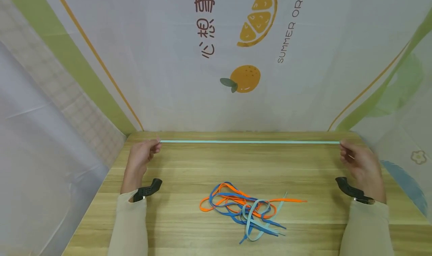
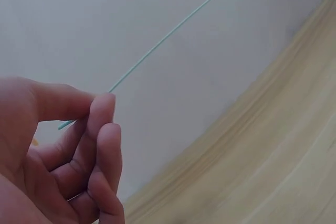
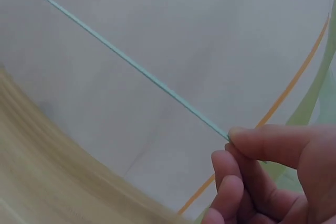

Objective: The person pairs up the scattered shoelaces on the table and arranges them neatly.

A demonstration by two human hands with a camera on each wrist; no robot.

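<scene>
A mint-green shoelace (image 1: 249,141) is stretched straight and level between the two hands, over the far part of the table. My left hand (image 1: 143,154) pinches one end between thumb and index finger; in the left wrist view a short tip of the shoelace (image 2: 152,50) pokes out behind the thumb. At the other end, my right hand (image 1: 361,160) pinches the shoelace (image 3: 142,69) the same way, its other fingers curled below. Nearer the body, a loose tangle of orange (image 1: 293,200), blue (image 1: 266,230) and pale green shoelaces (image 1: 248,226) lies on the table.
The wooden table (image 1: 189,166) ends at a white printed cloth (image 1: 175,79) hanging behind it. More cloth hangs along the left and right sides. A black wrist mount (image 1: 150,188) sits on the left wrist, another (image 1: 351,190) on the right.
</scene>
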